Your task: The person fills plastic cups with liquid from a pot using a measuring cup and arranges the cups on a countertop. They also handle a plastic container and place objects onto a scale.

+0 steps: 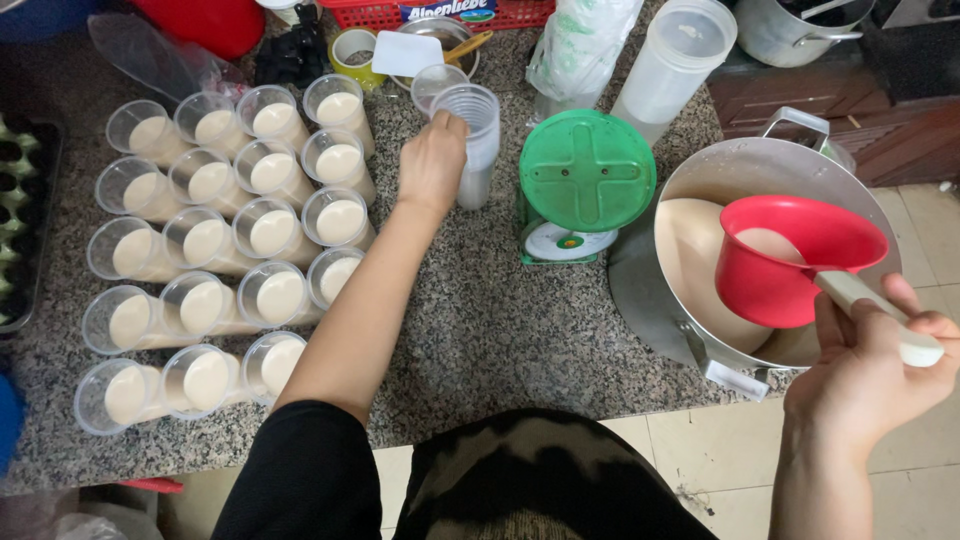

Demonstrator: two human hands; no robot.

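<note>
My left hand [432, 160] grips a stack of clear empty plastic cups [472, 140] standing on the speckled granite counter [480, 320]. My right hand [870, 370] holds the white handle of a red ladle-like scoop [790, 255] that carries some cream-coloured liquid. The scoop hangs over a large metal pot [770, 170] that is partly filled with the same liquid. To the left, several clear cups filled with the cream liquid [230, 240] stand in rows on the counter.
A green-topped kitchen scale [585, 175] stands between the cup stack and the pot. At the back are a tall lidded plastic container [675, 60], a bag of cups [580, 45], a red basket [440, 12] and a small bowl with a spoon [445, 40]. A dark tray [20, 220] lies at the far left.
</note>
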